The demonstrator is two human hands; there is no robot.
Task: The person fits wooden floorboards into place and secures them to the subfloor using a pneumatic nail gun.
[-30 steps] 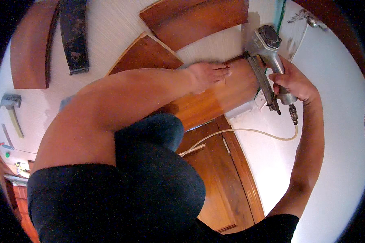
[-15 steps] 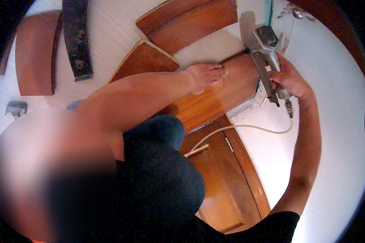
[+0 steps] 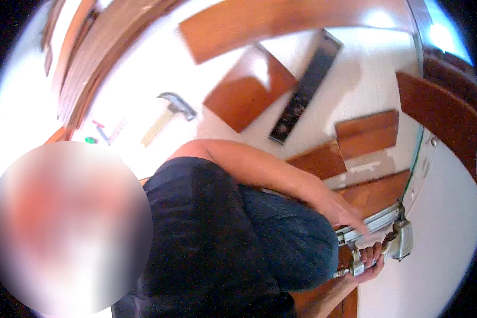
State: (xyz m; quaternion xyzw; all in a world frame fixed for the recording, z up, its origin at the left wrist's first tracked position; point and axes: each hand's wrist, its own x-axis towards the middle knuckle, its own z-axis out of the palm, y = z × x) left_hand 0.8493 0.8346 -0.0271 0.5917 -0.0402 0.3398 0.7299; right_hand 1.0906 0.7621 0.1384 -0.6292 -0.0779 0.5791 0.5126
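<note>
My right hand [image 3: 370, 265] is wrapped round the handle of a metal air nail gun [image 3: 403, 239] at the lower right. The gun lies turned on its side, its long silver magazine [image 3: 379, 220] facing my left hand. My left hand [image 3: 345, 212] reaches down to that magazine, fingertips over its near end. Blur hides whether those fingers pinch it or only touch it. Beside the magazine lies a brown wooden plank [image 3: 379, 192]. My bent knee [image 3: 302, 244], in dark jeans, is close to both hands.
A claw hammer [image 3: 176, 106] lies on the pale floor at left. Cut brown boards [image 3: 249, 87] and a dark narrow strip [image 3: 306, 87] are scattered beyond my arm. Long planks [image 3: 108, 50] are stacked at the far left. A white wall [image 3: 440, 212] rises at right.
My view has turned, bringing the hammer and stacked planks into sight. My left hand has left the plank for the magazine. The nail gun, still in my right hand, is now tipped over.
</note>
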